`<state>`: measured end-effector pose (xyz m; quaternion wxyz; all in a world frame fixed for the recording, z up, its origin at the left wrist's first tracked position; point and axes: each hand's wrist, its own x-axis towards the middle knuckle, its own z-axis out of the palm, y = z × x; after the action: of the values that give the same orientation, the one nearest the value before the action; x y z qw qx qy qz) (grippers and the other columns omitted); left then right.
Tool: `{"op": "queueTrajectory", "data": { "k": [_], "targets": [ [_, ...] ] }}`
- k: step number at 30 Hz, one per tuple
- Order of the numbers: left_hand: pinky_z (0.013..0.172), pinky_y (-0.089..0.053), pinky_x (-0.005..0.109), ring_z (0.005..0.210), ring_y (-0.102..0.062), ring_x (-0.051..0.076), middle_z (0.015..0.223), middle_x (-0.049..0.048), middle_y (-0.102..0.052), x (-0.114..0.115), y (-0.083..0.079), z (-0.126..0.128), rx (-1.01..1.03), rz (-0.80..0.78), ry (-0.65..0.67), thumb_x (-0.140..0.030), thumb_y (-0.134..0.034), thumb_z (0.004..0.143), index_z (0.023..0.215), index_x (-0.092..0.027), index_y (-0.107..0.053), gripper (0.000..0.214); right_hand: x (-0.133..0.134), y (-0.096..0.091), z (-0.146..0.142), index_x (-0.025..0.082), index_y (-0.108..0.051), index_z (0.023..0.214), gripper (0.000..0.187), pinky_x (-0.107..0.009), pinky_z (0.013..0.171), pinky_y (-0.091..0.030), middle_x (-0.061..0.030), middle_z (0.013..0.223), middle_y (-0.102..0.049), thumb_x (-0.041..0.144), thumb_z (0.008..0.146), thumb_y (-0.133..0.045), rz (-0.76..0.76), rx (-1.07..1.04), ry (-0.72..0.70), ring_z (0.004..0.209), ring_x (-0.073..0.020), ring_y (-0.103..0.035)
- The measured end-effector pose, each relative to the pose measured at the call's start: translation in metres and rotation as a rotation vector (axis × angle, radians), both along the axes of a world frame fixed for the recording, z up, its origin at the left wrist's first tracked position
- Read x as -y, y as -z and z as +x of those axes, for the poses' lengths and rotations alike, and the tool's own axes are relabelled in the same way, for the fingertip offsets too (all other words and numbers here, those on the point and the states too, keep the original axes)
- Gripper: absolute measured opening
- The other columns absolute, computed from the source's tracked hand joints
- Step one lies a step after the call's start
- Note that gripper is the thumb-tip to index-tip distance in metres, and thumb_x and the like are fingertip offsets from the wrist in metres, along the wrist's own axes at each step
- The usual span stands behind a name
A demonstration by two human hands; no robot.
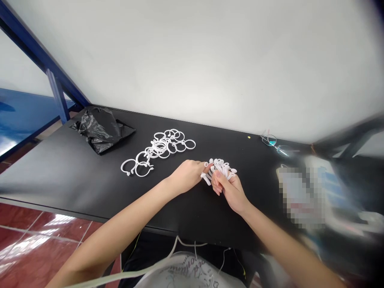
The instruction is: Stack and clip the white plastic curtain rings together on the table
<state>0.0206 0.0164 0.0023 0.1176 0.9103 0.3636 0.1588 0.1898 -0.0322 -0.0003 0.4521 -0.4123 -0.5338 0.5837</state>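
Observation:
A bunch of white plastic curtain rings (pixel 222 167) is gathered in my right hand (pixel 232 191), with the thumb pressed over them and their knobbed ends sticking out at the top. My left hand (pixel 188 176) meets the bunch from the left; its fingers are closed at a ring on that side, and the fingertips are partly hidden among the rings. Farther left on the black table lies a loose, overlapping pile of the same white rings (pixel 162 149). Several in the pile show open gaps with small knobs at their ends.
A crumpled black plastic bag (pixel 100 130) lies at the table's (pixel 90 176) left end. Eyeglasses (pixel 274 145) rest near the wall at the right. Closer on the right are a blurred, pixelated item (pixel 301 198) and whitish packaging. A pale cable (pixel 144 272) crosses my lap below the table edge.

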Motion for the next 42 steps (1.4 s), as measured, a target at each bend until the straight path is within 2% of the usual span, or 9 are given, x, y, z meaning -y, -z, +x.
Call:
{"op": "queueTrajectory", "data": {
  "k": [4,9,13,19,25,29,31,35,42],
  "targets": [
    [0.051,-0.034,0.024,0.053,-0.054,0.013,0.067,0.0013,-0.059,-0.001,-0.002,-0.003,-0.013,-0.035,0.036,-0.013,-0.043,0.093,0.072,-0.016,-0.052,0.024,-0.001,-0.005,0.0,0.019,-0.05,0.057,0.048,-0.026,0.048,-0.037,0.0029,0.051,-0.045,0.047,0.095,-0.052,0.028,0.087,-0.039,0.047,-0.0101,-0.043],
    [0.049,-0.031,0.025,0.055,-0.058,0.017,0.068,0.0031,-0.063,0.0,-0.008,-0.001,-0.11,-0.084,-0.017,-0.016,-0.052,0.088,0.072,-0.016,-0.054,0.015,0.001,-0.008,-0.004,0.017,-0.061,0.066,0.028,-0.025,0.049,-0.041,0.0001,0.068,-0.057,0.039,0.079,-0.074,0.03,0.186,-0.073,0.056,-0.0111,-0.05],
    [0.05,-0.03,0.025,0.058,-0.059,0.017,0.07,0.0035,-0.064,-0.001,-0.012,-0.001,-0.123,-0.13,-0.059,-0.018,-0.056,0.086,0.076,-0.016,-0.056,0.011,0.002,-0.007,-0.006,0.017,-0.064,0.069,0.022,-0.024,0.047,-0.043,-0.0002,0.067,-0.059,0.033,0.079,-0.074,0.004,0.183,-0.048,0.054,-0.0104,-0.051],
    [0.053,-0.035,0.021,0.054,-0.049,0.01,0.064,-0.0033,-0.055,-0.003,-0.008,-0.006,0.288,-0.127,-0.178,-0.02,-0.059,0.088,0.081,-0.016,-0.061,0.009,-0.003,-0.009,-0.002,0.016,-0.062,0.078,0.025,-0.028,0.05,-0.052,0.0015,0.065,-0.059,0.039,0.082,-0.073,-0.026,0.047,0.081,0.05,-0.0112,-0.056],
    [0.06,-0.046,0.019,0.064,-0.054,0.007,0.088,0.0035,-0.061,-0.003,-0.004,-0.008,0.568,0.022,-0.023,-0.021,-0.056,0.094,0.093,-0.015,-0.067,0.012,-0.004,-0.01,0.001,0.017,-0.062,0.088,0.023,-0.028,0.053,-0.051,-0.0014,0.076,-0.065,0.04,0.088,-0.067,-0.109,-0.076,0.039,0.058,-0.0131,-0.061],
    [0.062,-0.047,0.019,0.073,-0.061,0.01,0.095,0.0072,-0.064,-0.003,-0.004,-0.008,0.514,0.08,0.016,-0.024,-0.051,0.098,0.092,-0.015,-0.066,0.019,-0.005,-0.014,0.001,0.016,-0.062,0.073,0.032,-0.028,0.053,-0.05,0.0004,0.064,-0.057,0.044,0.088,-0.065,-0.232,-0.164,-0.021,0.057,-0.0126,-0.056],
    [0.061,-0.046,0.019,0.069,-0.061,0.01,0.087,0.0056,-0.065,-0.001,-0.003,-0.008,0.446,0.102,0.031,-0.025,-0.046,0.1,0.09,-0.015,-0.065,0.024,-0.005,-0.015,-0.001,0.016,-0.06,0.066,0.037,-0.027,0.051,-0.049,0.0031,0.057,-0.048,0.046,0.087,-0.066,-0.26,-0.185,-0.023,0.053,-0.0106,-0.049],
    [0.054,-0.041,0.019,0.055,-0.054,0.008,0.066,0.0006,-0.061,0.004,-0.001,-0.004,0.379,0.15,-0.011,-0.025,-0.039,0.102,0.082,-0.015,-0.061,0.032,-0.002,-0.013,-0.007,0.018,-0.053,0.058,0.042,-0.026,0.049,-0.046,0.0046,0.056,-0.04,0.046,0.085,-0.069,-0.199,-0.236,0.074,0.051,-0.0097,-0.041],
    [0.05,-0.037,0.019,0.05,-0.048,0.007,0.061,-0.0012,-0.058,0.01,0.002,0.002,0.461,0.197,-0.032,-0.023,-0.04,0.101,0.076,-0.015,-0.056,0.031,0.002,-0.005,-0.008,0.018,-0.054,0.058,0.042,-0.028,0.052,-0.044,0.0036,0.055,-0.043,0.044,0.09,-0.063,-0.115,-0.212,0.098,0.051,-0.0107,-0.043]
  ]
}}
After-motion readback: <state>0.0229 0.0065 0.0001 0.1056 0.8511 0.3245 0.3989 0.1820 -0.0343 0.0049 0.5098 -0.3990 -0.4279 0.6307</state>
